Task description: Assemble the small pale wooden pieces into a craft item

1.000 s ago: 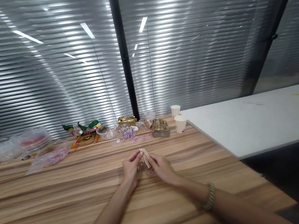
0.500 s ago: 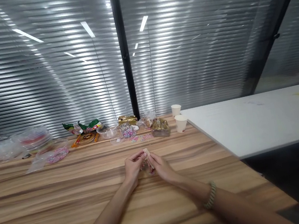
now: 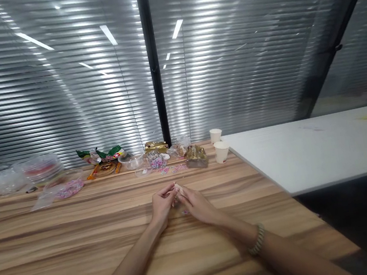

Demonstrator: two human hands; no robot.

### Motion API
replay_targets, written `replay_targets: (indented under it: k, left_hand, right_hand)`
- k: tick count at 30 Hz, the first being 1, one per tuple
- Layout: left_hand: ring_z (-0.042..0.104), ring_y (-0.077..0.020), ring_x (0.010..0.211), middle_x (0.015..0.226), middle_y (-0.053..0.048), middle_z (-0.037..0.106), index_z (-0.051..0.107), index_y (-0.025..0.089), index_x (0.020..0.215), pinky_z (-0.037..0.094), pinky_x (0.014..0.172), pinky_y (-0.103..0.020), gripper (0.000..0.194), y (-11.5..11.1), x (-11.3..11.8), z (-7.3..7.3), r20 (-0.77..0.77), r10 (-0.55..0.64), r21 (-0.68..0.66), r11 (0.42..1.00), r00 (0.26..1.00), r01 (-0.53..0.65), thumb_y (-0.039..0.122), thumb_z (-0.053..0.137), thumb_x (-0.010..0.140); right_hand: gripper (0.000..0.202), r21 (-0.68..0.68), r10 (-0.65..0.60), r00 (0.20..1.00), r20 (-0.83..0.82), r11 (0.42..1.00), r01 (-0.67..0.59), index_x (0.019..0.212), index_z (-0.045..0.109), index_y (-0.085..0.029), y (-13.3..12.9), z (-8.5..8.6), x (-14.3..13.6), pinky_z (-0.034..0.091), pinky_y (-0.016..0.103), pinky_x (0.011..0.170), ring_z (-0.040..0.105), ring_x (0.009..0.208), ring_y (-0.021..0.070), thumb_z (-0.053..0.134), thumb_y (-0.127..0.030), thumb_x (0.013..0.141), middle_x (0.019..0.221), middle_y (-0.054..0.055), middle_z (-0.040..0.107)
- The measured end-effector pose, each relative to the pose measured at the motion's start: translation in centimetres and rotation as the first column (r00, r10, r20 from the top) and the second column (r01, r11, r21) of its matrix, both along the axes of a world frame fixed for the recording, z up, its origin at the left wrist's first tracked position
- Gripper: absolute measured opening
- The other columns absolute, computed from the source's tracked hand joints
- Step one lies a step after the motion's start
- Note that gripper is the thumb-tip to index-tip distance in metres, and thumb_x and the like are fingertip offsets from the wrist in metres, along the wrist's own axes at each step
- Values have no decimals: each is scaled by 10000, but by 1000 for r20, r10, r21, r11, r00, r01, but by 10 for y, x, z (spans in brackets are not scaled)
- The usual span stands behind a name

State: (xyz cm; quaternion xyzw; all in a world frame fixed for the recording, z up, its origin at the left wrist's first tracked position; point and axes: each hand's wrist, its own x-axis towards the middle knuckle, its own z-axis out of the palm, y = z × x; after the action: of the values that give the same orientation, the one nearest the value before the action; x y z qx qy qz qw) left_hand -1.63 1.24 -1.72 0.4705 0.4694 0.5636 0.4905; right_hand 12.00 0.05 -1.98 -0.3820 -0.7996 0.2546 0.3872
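The left hand (image 3: 161, 206) and right hand (image 3: 199, 206) are pinching a pale piece (image 3: 179, 189) between their fingers; the nearer paper cup (image 3: 222, 152) is standing toward two o'clock.

The bench (image 3: 65, 247) is light brown with darker wood-grain streaks. The held piece (image 3: 179, 189) is pale cream. The nearer paper cup (image 3: 222, 152) is off-white, the foil package (image 3: 156, 147) gold. The blinds (image 3: 61, 105) are grey with horizontal stripes.

Pale strip (image 3: 179, 188), tilted, partly hidden
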Motion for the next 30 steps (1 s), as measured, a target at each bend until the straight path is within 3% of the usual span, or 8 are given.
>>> replay_targets:
  k: [7,15,23,26,30]
  left_hand:
    - [383,-69,389,453,6,566,686,102,934,295,393,-184,462,3,-14,10,-279,-79,32,995,957,91,394,693,575]
    - [363,-77,357,384,18,509,715,117,796,248,379,-192,355,6,-22,13,-404,-159,52,979,901,196,401,687,584]
    - [405,-72,377,515,-12,582,667,116,780,298,383,-185,347,6,-21,12,-361,-228,23,967,904,254,420,666,613]
    - [402,-69,378,531,-16,585,655,113,788,300,380,-182,348,6,-22,12,-370,-250,15,961,895,275,422,657,627]
    - [449,-83,435,672,-63,645,659,117,770,323,399,-186,335,7,-23,10,-390,-287,37,944,875,327,425,648,637]
  right_hand:
    - [310,-4,-9,993,117,1000,10,1162,466,-225,0,0,7,410,311,841,549,994,192,308,-303,907,1091,66,596]
    - [367,82,11,970,244,996,-32,1138,484,-199,4,1,15,414,306,823,546,998,212,539,-316,794,1098,83,589]
    - [217,151,-110,925,364,987,58,1022,505,-170,1,-2,11,397,270,701,580,851,199,387,-281,878,946,84,627]
    - [260,161,-165,912,375,981,111,955,508,-163,-1,0,9,378,259,638,584,781,192,278,-277,913,883,83,632]
    - [267,127,-220,897,383,974,185,897,508,-165,-1,0,8,349,248,597,576,728,182,266,-276,913,832,78,630]
